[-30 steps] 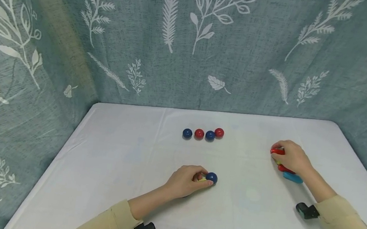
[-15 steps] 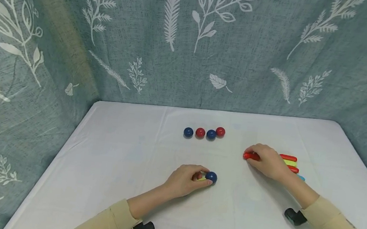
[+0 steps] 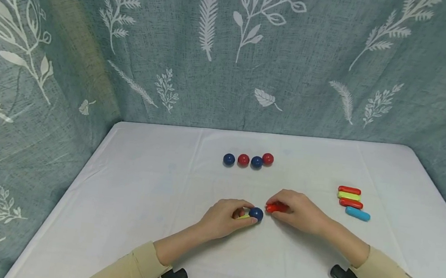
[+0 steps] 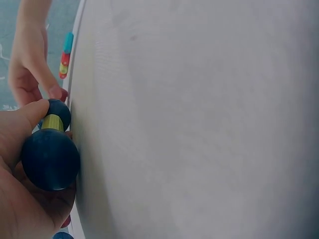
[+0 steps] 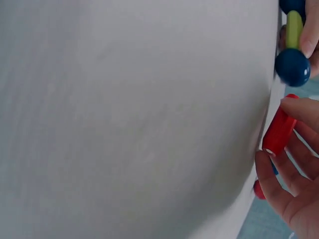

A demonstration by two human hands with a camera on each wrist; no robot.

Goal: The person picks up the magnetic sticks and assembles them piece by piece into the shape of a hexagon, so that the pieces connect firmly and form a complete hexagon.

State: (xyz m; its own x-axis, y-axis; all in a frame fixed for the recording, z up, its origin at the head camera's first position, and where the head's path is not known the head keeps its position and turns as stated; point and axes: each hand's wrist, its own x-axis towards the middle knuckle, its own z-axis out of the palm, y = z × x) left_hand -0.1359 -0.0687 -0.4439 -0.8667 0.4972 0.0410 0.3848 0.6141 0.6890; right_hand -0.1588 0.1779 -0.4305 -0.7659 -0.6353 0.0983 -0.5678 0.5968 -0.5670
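Note:
My left hand [image 3: 224, 220] grips a yellow-green rod [image 5: 294, 31] with a dark blue ball on each end. In the head view the ball at its right end [image 3: 256, 214] shows beyond the fingertips; the ball on the other end [image 4: 51, 160] is large in the left wrist view. Just to the right, my right hand [image 3: 301, 212] pinches a short red rod [image 5: 280, 130] between thumb and fingers. One end of this red rod points toward the blue ball, with a small gap between them.
Two blue balls [image 3: 229, 159] and two red balls [image 3: 243, 160] lie in a row at the back of the white-covered table [image 3: 153, 172]. On the right lie two red rods [image 3: 350, 203], a yellow rod [image 3: 349, 196] and a light blue rod [image 3: 357, 214]. A patterned curtain [image 3: 156, 35] hangs behind.
My right hand has taken the red rod from the group of rods on the right and brought it left and nearer, beside the blue ball. The left hand stays almost still.

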